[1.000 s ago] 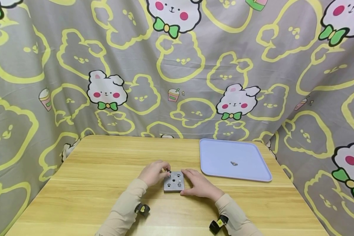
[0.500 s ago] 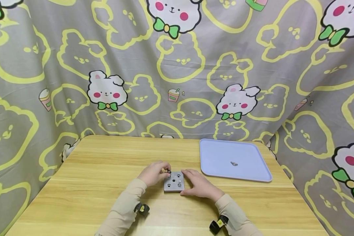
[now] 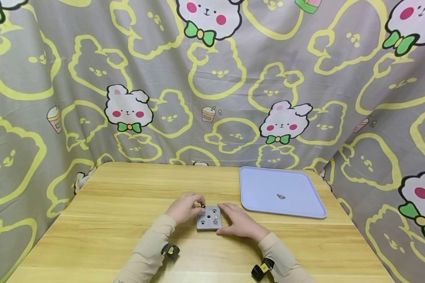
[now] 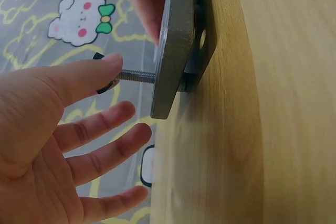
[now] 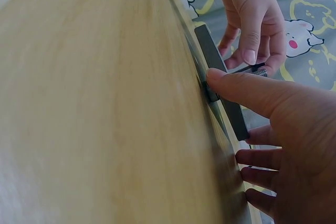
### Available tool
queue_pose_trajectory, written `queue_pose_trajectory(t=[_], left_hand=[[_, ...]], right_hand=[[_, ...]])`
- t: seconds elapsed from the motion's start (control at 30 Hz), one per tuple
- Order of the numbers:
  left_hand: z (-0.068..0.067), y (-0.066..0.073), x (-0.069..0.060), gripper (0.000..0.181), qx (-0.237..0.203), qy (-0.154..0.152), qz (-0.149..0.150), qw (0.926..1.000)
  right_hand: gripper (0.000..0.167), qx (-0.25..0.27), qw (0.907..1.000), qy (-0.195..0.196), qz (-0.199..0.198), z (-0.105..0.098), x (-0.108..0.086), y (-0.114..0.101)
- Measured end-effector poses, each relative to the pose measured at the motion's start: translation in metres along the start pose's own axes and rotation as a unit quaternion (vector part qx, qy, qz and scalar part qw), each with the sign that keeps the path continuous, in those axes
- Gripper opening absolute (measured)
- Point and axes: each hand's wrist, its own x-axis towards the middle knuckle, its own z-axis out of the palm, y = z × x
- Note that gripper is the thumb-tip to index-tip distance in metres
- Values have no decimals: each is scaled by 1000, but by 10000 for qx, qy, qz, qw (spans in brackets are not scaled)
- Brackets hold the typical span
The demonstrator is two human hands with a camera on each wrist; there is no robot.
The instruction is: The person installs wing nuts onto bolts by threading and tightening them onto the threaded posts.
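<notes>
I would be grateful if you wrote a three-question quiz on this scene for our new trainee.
1. Multiple choice: which hand pinches the small dark piece at the metal plate's far-left corner?
A) right
B) left
C) neither

2. True or false: in the head view, the lilac tray lies to the right of the plate, with small metal parts on it.

3. Fill in: two screws stand up from the plate at diagonally opposite ____.

Key:
1. B, the left hand.
2. True.
3. Corners.
</notes>
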Motion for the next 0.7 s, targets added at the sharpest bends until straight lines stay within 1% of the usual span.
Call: queue_pose_trajectory(t=[0.33, 0.7], left_hand=[[1, 2, -1, 11, 63, 133, 20, 9999], [2, 1, 0, 9, 122, 187, 41, 9997]], right_hand=[[92, 3, 10000, 5, -2, 0, 0, 0], [92, -12, 10000, 58, -78, 1, 0, 0]])
